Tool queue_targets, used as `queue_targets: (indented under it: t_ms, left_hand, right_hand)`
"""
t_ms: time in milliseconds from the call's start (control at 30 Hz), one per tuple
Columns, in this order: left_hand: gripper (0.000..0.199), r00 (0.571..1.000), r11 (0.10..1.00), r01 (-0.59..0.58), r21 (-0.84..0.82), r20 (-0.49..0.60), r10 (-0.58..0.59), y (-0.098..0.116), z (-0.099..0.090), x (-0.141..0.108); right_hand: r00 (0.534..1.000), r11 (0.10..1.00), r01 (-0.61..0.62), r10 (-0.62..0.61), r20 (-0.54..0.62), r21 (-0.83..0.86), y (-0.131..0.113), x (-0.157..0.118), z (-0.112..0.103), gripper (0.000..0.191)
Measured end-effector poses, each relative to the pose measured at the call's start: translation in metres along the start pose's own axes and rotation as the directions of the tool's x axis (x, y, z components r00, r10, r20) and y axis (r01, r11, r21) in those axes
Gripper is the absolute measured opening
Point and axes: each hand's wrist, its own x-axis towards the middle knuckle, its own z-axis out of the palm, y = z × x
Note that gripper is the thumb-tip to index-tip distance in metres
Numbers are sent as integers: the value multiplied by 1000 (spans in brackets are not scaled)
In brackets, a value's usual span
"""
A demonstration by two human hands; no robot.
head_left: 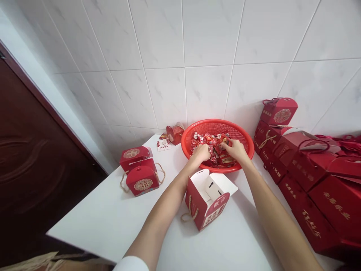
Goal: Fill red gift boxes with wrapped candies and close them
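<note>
A red plastic basket [245, 136] holds a heap of candies in shiny red wrappers [216, 160]. My left hand [202, 152] is down in the heap on the left side, fingers curled and their tips hidden. On the right side of the heap, my right hand [237, 150] pinches a wrapped candy [228, 142] between thumb and fingers. Between my forearms, just in front of the basket, stands a red gift box [207, 210] with its top open. Its white inside shows, and a rope handle [189, 212] hangs on its left side.
Two red boxes [142, 180] with rope handles stand on the white table [107, 222] at left. Near the wall are a small red box [175, 134] and a printed card [163, 145]. Stacked red boxes [299, 188] line the right side. A tiled wall [208, 90] rises behind.
</note>
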Motion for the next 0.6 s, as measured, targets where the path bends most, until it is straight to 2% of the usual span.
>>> queue_targets:
  t_ms: [67, 133, 200, 300, 433, 533, 600]
  left_hand:
    - [29, 999, 999, -42, 11, 20, 42, 0, -1, 1]
    - [53, 986, 993, -113, 44, 125, 106, 1, -3, 1]
    - [76, 951, 987, -141, 78, 289, 113, 3, -5, 2]
    - [82, 901, 986, -119, 120, 430, 57, 7, -10, 3]
    - [87, 901, 980, -72, 187, 434, -17, 13, -14, 6]
    - [95, 937, 974, 35, 223, 332, -110, 13, -12, 11]
    - [93, 958, 976, 35, 213, 271, -93, 10, -9, 16]
  right_hand:
    - [997, 999, -35, 36, -67, 24, 0, 1, -1, 29]
    - [996, 998, -27, 31, -80, 48, 0, 1, 0, 33]
    - [999, 998, 0, 3, -48, 64, 1, 1, 2, 40]
    - [1000, 998, 15, -16, 20, 55, 2, 0, 3, 45]
    - [995, 998, -30, 35, 95, -51, -3, 0, 1, 47]
    - [992, 990, -50, 65, 110, -132, -6, 1, 0, 49]
    - [986, 986, -46, 71, 152, -158, -6, 3, 0, 45]
